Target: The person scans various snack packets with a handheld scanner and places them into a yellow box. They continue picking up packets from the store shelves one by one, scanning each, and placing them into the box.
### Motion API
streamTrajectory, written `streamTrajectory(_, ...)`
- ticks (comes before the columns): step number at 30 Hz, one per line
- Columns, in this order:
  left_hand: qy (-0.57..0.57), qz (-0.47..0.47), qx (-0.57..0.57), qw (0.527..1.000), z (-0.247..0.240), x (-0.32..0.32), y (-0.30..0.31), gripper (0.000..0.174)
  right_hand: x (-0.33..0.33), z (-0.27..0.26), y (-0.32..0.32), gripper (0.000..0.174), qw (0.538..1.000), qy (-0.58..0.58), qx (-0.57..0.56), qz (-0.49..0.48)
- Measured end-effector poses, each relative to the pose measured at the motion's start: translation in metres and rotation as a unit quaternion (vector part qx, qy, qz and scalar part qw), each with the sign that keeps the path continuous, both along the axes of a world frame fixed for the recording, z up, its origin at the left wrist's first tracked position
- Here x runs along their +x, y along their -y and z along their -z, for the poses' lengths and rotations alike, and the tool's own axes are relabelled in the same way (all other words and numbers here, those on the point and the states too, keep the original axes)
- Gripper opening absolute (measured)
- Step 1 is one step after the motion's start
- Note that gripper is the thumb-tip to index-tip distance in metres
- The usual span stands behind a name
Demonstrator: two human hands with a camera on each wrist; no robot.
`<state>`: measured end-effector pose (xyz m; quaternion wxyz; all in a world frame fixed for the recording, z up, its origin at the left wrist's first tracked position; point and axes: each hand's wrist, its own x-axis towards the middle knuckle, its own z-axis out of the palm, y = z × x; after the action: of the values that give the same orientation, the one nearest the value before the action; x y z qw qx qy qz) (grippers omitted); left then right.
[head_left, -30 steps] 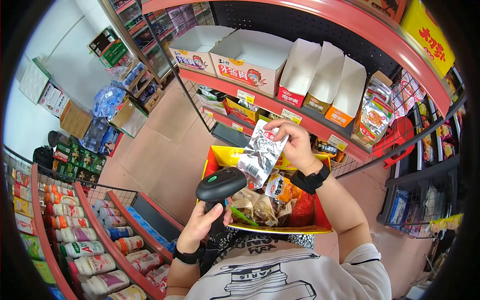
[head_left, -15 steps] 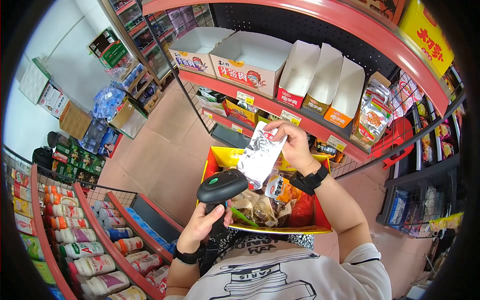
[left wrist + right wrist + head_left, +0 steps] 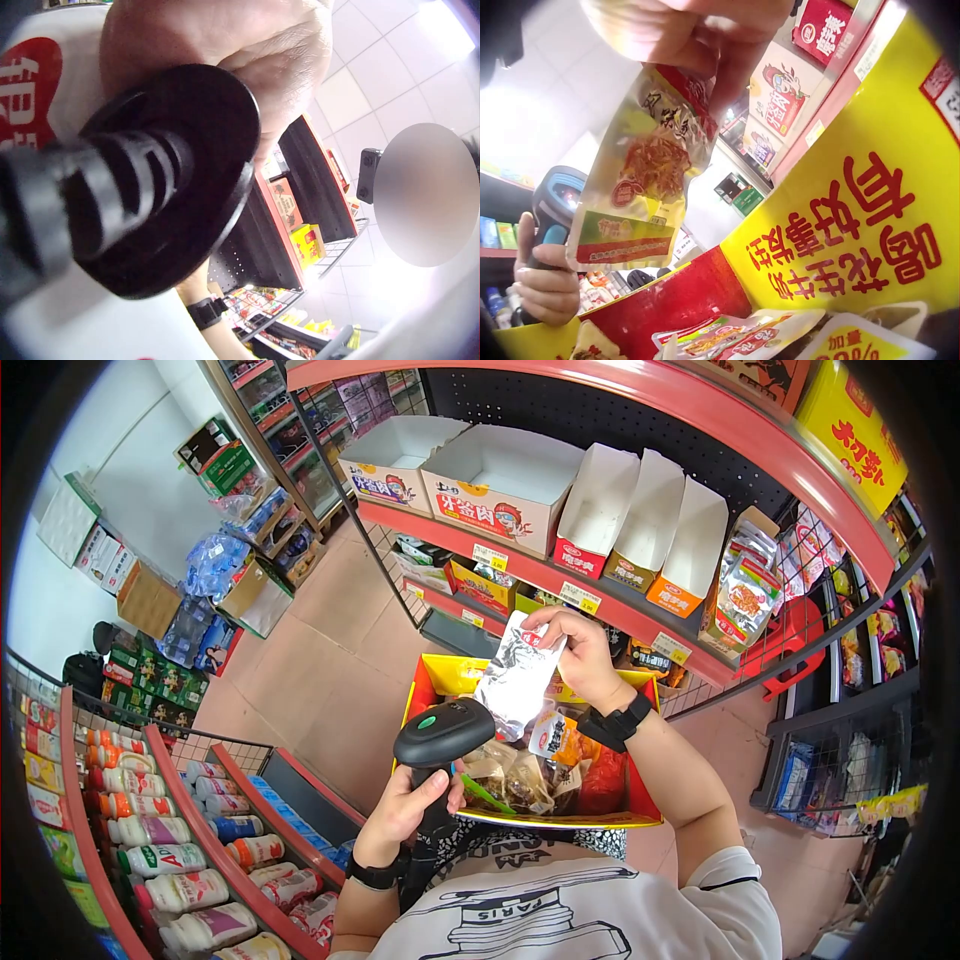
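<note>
My left hand (image 3: 404, 812) grips the handle of a black barcode scanner (image 3: 440, 730), its head turned toward a silver snack pouch (image 3: 515, 670). My right hand (image 3: 585, 655) pinches that pouch by its top edge, above a yellow and red cardboard box (image 3: 645, 795). A bright glare covers the pouch's lower part in the head view. From the right wrist, the pouch's printed front (image 3: 656, 172) shows shredded food behind a clear window. Inside the box lie several snack packets, among them an orange and white one (image 3: 562, 740). In the left wrist view the scanner's cable end (image 3: 112, 172) fills the foreground.
A red-edged shelf ahead holds open white display cartons (image 3: 505, 480) and a carton of upright pouches (image 3: 745, 590). On the left, a rack carries rows of bottles (image 3: 165, 857). Stacked cartons (image 3: 150, 600) and blue plastic-wrapped goods (image 3: 215, 565) stand by the wall beyond the tiled floor.
The pouch has tilted and sunk slightly in my right hand; its barcode, readable a second ago, is washed out by glare. My left hand and the scanner have hardly moved.
</note>
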<state>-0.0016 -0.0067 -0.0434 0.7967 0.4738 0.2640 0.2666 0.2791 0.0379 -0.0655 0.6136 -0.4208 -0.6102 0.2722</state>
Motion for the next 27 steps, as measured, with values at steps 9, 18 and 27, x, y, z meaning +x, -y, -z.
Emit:
streamTrajectory(9, -0.011, -0.007, 0.0, 1.0, -0.0024, 0.0015, 0.0007, 0.029, -0.0024, -0.0017, 0.0013, 0.016, 1.0, 0.017, -0.004, 0.003)
streamTrajectory(18, -0.022, -0.011, 0.005, 1.0, -0.0009, 0.0022, 0.0004, 0.03, -0.0024, -0.0014, 0.0011, 0.016, 1.0, 0.02, -0.005, -0.005)
streamTrajectory(27, -0.018, -0.013, -0.002, 1.0, -0.0003, 0.0024, 0.0, 0.029, -0.0017, -0.0019, 0.0014, 0.014, 1.0, 0.023, -0.002, 0.006)
